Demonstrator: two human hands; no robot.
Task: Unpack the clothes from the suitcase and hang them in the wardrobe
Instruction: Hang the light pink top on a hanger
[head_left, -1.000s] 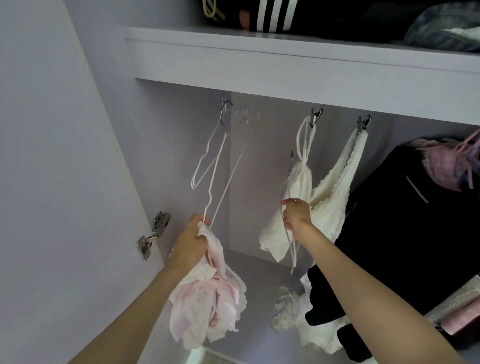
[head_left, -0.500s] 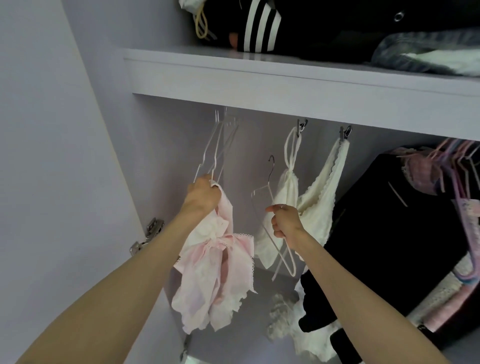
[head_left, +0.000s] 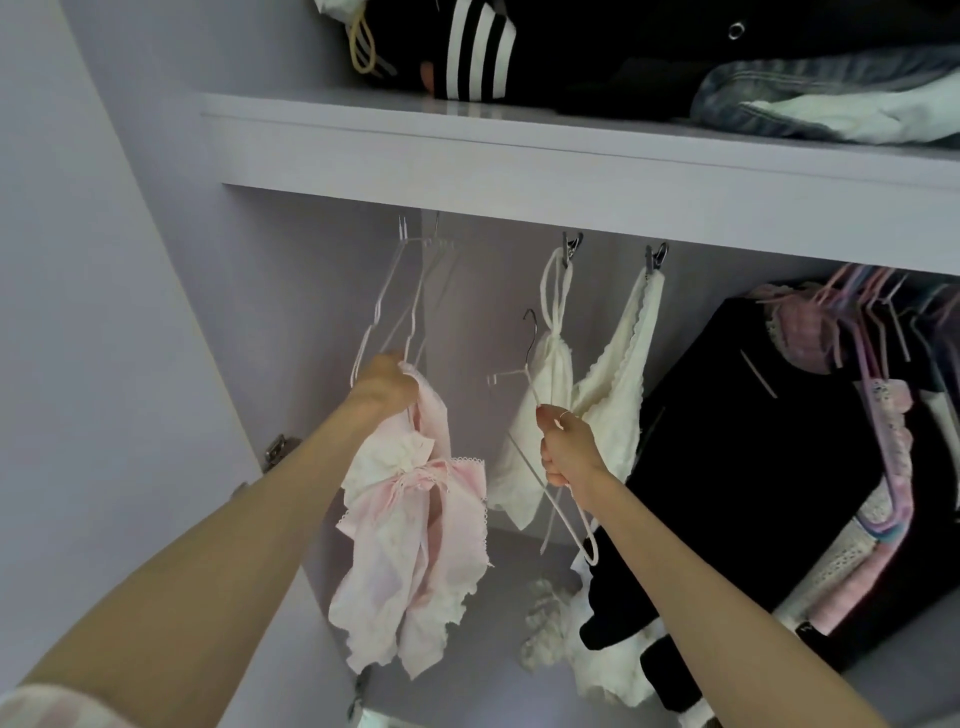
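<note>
Wardrobe (head_left: 130, 312): pale lilac walls and an open door on the left; its floor and right side run out of frame.
Shelf (head_left: 519, 156): spans the top; the hanging rail under it is hidden behind the shelf's front edge.
Shelf load: a black garment with white stripes (head_left: 478, 52) and a folded denim piece (head_left: 805, 88), both cut off by the top and right edges.
Black garment (head_left: 727, 441): hangs at right, its lower part hidden behind the right forearm.
Pastel hangers (head_left: 872, 332): a crowded bunch at far right with lace and pink fabric; single pieces are hard to tell apart.
Cream top (head_left: 613, 405): hangs from two metal clips (head_left: 571, 244) under the shelf, just behind the right hand.
Pink and white garment (head_left: 415, 545): bunched and dangling from the left hand, in front of the wardrobe's left section, not on any hanger.
Left hand (head_left: 384, 387): grip clamped round the top of the pink garment, raised against the lower ends of the empty hangers; whether it touches them cannot be told.
Empty hangers (head_left: 405, 301): thin white wire, hanging at left; their hooks vanish behind the shelf edge.
Right hand (head_left: 566, 447): grip clamped on a white wire hanger.
White wire hanger (head_left: 530, 374): tilted, its dark hook free in the air, off the rail; part of the frame is hidden in the fist.
Door hinge (head_left: 278, 449): half hidden by the left forearm.
</note>
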